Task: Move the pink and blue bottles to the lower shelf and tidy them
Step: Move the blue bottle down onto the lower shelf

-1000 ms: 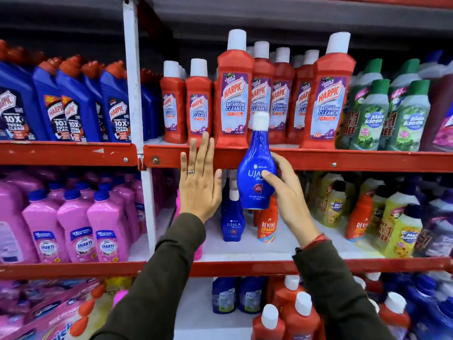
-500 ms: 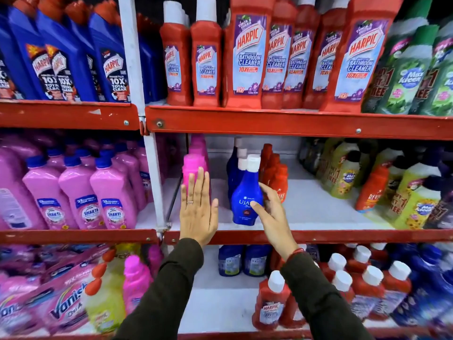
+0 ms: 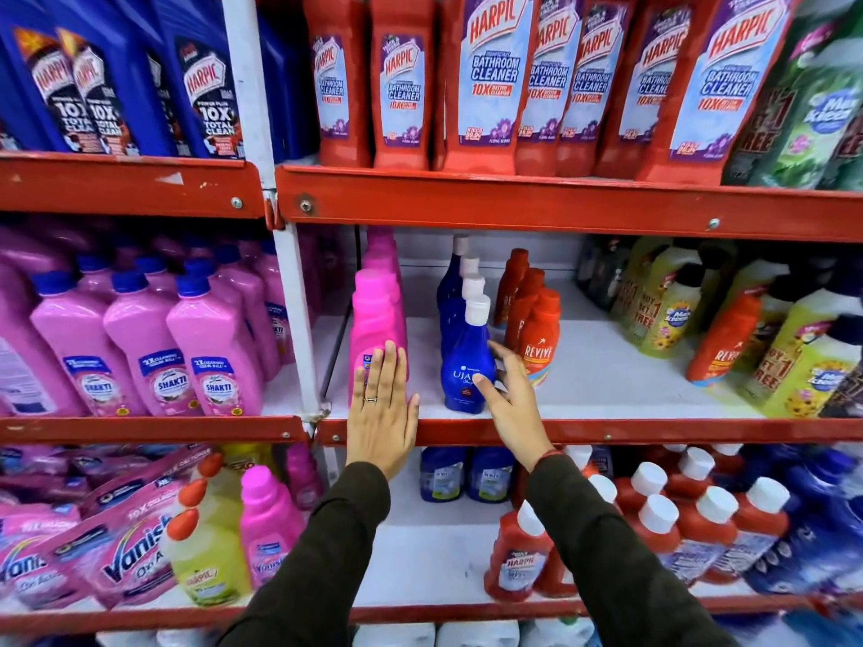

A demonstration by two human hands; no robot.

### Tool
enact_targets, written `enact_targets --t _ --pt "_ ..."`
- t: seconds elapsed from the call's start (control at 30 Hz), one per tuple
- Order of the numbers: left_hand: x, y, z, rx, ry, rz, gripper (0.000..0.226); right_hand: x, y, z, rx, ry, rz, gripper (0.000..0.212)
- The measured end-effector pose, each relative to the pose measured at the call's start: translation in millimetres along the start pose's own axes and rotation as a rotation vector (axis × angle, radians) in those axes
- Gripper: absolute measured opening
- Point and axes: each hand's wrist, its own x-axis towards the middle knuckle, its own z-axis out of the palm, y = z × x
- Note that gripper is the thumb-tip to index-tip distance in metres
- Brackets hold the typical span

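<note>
Standing upright at the front of the middle shelf (image 3: 607, 431), the blue bottle (image 3: 467, 366) is heading a row of like bottles running back. The right hand (image 3: 511, 403) is lying against its right side, fingers spread and loose, thumb touching the label, not closed around it. The left hand (image 3: 380, 413) is pressing flat, fingers straight, on the front of the pink bottle (image 3: 373, 319), which is standing just left of the blue row. Orange bottles (image 3: 537, 338) are standing just right of the blue ones.
</note>
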Motion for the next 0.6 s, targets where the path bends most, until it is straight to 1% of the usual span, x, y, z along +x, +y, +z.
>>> enact_targets --t 0.23,0.43,0.6 --pt "-0.3 0.7 0.0 -0.019 0.03 0.014 0.076 2.3 2.0 -1.4 0.002 0.027 -0.015 0.05" --pt "-1.7 0.2 -2.9 0.024 0.009 0.033 0.075 0.7 2.6 -1.2 0.004 0.016 -0.013 0.052" --pt "-1.2 13.3 -9.6 0.034 -0.006 0.035 0.075 -1.8 -0.5 -6.2 0.038 -0.016 -0.013 0.062"
